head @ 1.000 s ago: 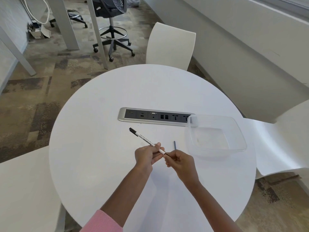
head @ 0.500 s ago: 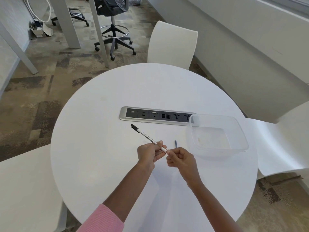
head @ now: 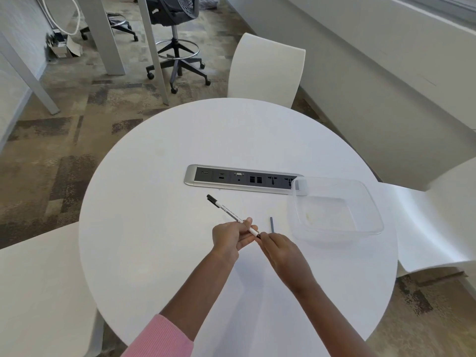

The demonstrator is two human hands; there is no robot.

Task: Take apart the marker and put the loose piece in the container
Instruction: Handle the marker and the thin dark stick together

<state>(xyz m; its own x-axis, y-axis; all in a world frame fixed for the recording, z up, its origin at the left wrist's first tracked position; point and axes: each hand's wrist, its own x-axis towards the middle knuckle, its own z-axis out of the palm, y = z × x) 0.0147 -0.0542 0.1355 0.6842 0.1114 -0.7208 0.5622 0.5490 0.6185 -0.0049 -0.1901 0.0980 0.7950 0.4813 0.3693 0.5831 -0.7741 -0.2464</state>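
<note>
Hands barely moved, left hand (head: 231, 237) fingers closed round marker (head: 233, 215), right hand (head: 279, 249) fingers pinching its near tip

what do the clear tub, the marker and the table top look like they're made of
Clear rectangular container: looks like thin glossy plastic, since the table shows through its walls. White marker with a black cap: probably smooth plastic, its barrel carrying printed text. Round white table: a matte, even surface, likely laminate, though the look leaves that open.
</note>
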